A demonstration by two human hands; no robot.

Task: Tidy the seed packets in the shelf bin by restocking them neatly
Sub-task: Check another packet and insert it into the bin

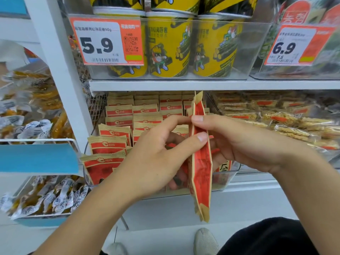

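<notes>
So right now both hands are pinching one small stack of seed packets (pixel 201 159), held edge-on in the middle of the frame, long axis running straight up and down. Left hand (pixel 156 159) has thumb and fingers clamped on the stack's left face, right hand (pixel 237 144) is pinching from the right, so neither grip is released. The shelf bin (pixel 225 178) sits directly behind and slightly below, rows of packets standing inside, filling its left side. I'd guess the stack drops into the gap at the bin's right, nearer the right hand.

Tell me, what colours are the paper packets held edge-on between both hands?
Red with tan kraft-paper edges, seen in the head view.
</notes>
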